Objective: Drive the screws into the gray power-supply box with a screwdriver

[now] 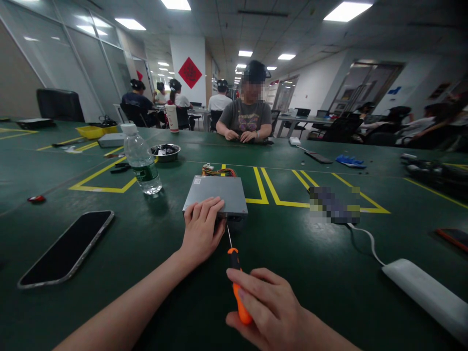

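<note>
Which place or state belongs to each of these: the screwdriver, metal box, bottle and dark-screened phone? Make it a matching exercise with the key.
Things:
1. screwdriver
2. metal box
3. bottle
4. dark-screened phone

Places or states:
A. transparent and white-capped
B. held in the right hand
C. lying flat, left of both arms
D. under the left hand's fingers

Pairs: 1-B, 2-D, 3-A, 4-C

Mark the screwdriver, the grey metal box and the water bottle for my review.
Screwdriver (234, 261): head view, on the black front section of its handle.
Grey metal box (231, 191): head view, on its top face.
Water bottle (145, 172): head view, on its green label.
</note>
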Action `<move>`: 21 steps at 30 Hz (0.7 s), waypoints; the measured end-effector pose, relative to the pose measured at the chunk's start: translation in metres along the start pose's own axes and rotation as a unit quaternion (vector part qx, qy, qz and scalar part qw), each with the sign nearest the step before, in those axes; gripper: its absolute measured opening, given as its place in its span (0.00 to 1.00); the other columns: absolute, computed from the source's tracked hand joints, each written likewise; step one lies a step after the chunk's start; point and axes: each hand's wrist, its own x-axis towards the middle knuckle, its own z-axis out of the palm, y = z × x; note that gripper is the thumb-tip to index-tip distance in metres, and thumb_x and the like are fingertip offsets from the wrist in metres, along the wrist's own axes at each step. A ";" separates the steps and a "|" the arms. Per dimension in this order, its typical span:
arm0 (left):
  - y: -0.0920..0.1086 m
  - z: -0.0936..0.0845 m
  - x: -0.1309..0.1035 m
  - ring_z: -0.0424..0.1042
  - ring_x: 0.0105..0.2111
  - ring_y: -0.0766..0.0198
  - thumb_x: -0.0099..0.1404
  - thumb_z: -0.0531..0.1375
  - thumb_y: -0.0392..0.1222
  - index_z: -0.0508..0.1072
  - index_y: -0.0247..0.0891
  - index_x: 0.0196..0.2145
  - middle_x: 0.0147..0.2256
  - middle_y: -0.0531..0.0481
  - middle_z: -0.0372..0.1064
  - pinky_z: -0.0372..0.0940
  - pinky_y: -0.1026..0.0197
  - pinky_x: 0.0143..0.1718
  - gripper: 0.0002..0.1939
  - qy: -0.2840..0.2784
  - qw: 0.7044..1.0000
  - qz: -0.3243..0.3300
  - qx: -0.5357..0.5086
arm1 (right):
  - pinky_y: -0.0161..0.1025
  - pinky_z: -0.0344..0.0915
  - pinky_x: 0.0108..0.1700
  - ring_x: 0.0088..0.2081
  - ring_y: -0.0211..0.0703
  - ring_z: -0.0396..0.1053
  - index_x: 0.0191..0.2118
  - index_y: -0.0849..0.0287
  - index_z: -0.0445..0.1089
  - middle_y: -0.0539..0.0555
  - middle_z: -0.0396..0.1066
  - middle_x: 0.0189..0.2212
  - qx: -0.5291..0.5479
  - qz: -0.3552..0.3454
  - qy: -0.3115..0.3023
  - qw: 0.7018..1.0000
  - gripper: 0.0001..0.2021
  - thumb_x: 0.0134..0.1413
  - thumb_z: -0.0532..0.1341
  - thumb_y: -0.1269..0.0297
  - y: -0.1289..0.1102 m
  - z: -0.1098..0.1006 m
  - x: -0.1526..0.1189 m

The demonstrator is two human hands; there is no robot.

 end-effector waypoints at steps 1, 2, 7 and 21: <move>0.000 0.000 0.000 0.59 0.53 0.57 0.63 0.52 0.40 0.61 0.42 0.51 0.52 0.48 0.64 0.47 0.50 0.53 0.18 -0.001 1.000 -0.001 0.000 | 0.34 0.68 0.40 0.37 0.38 0.73 0.38 0.64 0.62 0.62 0.74 0.38 0.005 0.008 -0.005 1.000 0.08 0.64 0.52 0.64 0.000 0.000 0.000; 0.000 0.000 0.000 0.59 0.53 0.57 0.63 0.52 0.40 0.61 0.42 0.52 0.52 0.48 0.64 0.47 0.50 0.53 0.18 -0.001 1.000 -0.001 -0.001 | 0.34 0.68 0.40 0.38 0.38 0.73 0.39 0.64 0.62 0.62 0.74 0.38 0.010 0.014 -0.013 1.000 0.10 0.65 0.50 0.62 -0.001 -0.001 0.001; 0.000 0.000 -0.001 0.59 0.53 0.56 0.63 0.52 0.40 0.61 0.42 0.52 0.52 0.47 0.64 0.47 0.49 0.53 0.18 0.001 1.000 0.002 -0.008 | 0.34 0.69 0.38 0.40 0.38 0.72 0.43 0.63 0.63 0.61 0.73 0.39 0.001 -0.010 -0.056 0.998 0.11 0.65 0.46 0.66 -0.004 -0.002 0.008; 0.001 0.000 0.000 0.59 0.53 0.56 0.63 0.52 0.39 0.61 0.42 0.51 0.53 0.48 0.64 0.47 0.49 0.53 0.18 -0.003 1.000 -0.006 -0.008 | 0.35 0.68 0.39 0.43 0.40 0.70 0.44 0.66 0.64 0.61 0.73 0.39 0.008 0.002 -0.044 0.999 0.11 0.64 0.48 0.67 -0.004 -0.001 0.006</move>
